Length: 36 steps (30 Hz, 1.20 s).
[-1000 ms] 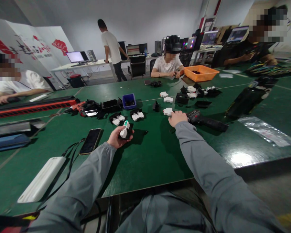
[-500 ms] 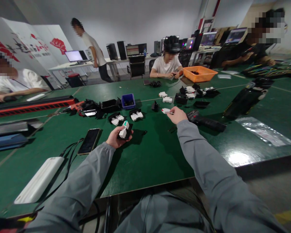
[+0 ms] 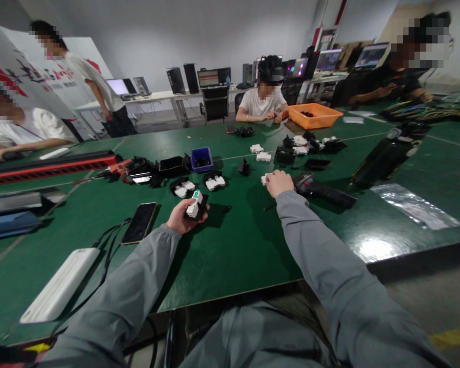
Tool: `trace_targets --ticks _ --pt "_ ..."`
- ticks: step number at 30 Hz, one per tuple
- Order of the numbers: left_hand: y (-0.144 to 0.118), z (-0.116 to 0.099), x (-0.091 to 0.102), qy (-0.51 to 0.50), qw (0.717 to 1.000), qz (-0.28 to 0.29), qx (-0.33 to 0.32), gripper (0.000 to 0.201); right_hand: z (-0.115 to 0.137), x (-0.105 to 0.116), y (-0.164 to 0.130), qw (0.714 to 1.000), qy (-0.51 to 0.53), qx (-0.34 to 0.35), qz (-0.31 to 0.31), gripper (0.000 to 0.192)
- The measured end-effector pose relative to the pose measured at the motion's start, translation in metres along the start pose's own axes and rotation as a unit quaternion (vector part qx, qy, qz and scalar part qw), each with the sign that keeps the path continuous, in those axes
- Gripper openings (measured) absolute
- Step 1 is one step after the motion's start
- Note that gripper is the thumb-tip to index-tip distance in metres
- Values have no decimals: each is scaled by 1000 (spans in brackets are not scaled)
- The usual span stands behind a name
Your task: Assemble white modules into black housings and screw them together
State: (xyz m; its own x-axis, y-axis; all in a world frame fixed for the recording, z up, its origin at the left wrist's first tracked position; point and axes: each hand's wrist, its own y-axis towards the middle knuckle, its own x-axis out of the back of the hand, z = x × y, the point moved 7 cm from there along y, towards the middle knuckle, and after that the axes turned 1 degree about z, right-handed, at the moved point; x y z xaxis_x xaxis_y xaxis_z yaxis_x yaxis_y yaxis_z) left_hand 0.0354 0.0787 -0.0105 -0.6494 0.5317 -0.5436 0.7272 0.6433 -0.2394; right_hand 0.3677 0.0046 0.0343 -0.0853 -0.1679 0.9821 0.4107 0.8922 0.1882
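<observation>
Green table point(image 3: 230, 255) with scattered black and white parts, co-workers seated around it. Left hand point(image 3: 182, 217) holds a black-and-white assembly point(image 3: 194, 207) just above the table, fingers closed around it, long axis tilted upright. Right hand point(image 3: 278, 183) is farther out, curled over a small white part point(image 3: 264, 179) at its fingertips; can't tell whether it is gripped. Black power screwdriver point(image 3: 324, 190) lies just right of that hand.

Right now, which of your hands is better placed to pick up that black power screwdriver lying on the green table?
Right. The right hand rests beside the screwdriver, touching only a small white part. The left hand is farther off, holding a black-and-white assembly.
</observation>
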Motion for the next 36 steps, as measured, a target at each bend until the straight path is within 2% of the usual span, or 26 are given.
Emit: trace_targets --ticks 5,16,20,29,33,36 --pt "0 -1 -2 -8 1000 12 -4 42 18 3 -3 997 -11 76 0 31" --pt "-3 -7 -15 -58 994 88 -23 47 30 2 -7 993 -23 112 25 25" --pt "-2 -6 -16 -43 993 103 -23 46 51 6 -20 988 -16 152 33 23" --pt "-1 -6 -14 -33 995 94 -21 48 121 10 -61 966 41 252 31 22" --pt "-2 -7 -15 -49 994 95 -24 54 133 10 -70 962 72 262 13 20" --pt "-2 -5 -13 -52 994 93 -12 53 136 11 -73 956 103 275 -1 31"
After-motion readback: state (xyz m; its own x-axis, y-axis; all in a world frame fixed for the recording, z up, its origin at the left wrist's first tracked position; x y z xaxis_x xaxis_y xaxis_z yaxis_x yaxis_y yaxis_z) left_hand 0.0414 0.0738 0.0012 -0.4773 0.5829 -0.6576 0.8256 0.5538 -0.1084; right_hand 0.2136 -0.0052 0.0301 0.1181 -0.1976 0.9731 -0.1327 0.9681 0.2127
